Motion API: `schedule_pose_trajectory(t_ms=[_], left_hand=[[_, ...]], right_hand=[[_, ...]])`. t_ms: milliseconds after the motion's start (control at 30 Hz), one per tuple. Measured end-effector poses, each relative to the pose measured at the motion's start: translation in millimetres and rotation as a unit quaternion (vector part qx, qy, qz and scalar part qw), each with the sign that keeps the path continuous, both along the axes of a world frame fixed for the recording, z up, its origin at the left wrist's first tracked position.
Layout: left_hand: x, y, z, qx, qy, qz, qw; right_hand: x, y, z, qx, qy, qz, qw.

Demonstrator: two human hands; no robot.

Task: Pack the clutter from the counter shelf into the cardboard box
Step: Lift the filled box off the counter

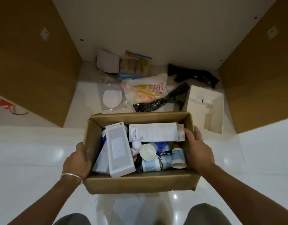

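The open cardboard box (136, 184) sits on the white floor in front of the low shelf. My left hand (77, 161) grips its left wall and my right hand (197, 150) grips its right wall. Inside lie two white product boxes (119, 150), blue and white paper cups (178, 158) and a small white ball (136, 144). On the shelf floor beyond the box lie a white plastic bag with red print (149, 90), a snack packet (134, 65), a clear packet with a white disc (112, 98), black plastic bags (158, 103) and a white cardboard insert (205, 108).
Brown cabinet panels (31, 62) wall the shelf bay on the left and right (257, 70), with a white back wall. A white card (107, 62) leans at the back. My knees (206, 215) show at the bottom edge on the glossy tile floor.
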State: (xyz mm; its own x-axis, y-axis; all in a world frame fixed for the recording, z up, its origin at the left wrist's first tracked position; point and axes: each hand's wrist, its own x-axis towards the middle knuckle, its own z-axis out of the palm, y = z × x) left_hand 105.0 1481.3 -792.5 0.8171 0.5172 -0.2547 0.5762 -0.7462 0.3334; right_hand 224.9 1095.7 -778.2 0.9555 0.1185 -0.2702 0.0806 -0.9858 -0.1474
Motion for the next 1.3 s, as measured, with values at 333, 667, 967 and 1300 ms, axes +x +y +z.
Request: schedule_pose_trajectory(t_ms=[333, 667, 967, 1300], left_hand=[[60, 13, -98, 0.023, 0.001, -0.022, 0.999], [104, 30, -126, 0.03, -0.019, -0.021, 0.999], [168, 49, -137, 0.051, -0.041, 0.004, 0.998], [194, 61, -144, 0.053, -0.055, 0.004, 0.997]], right_hand=[[48, 5, -111, 0.032, -0.041, 0.008, 0.999], [91, 20, -157, 0.043, -0.053, -0.003, 0.998], [156, 37, -167, 0.096, -0.089, 0.026, 0.991], [196, 43, -180, 0.099, -0.092, 0.025, 0.99]])
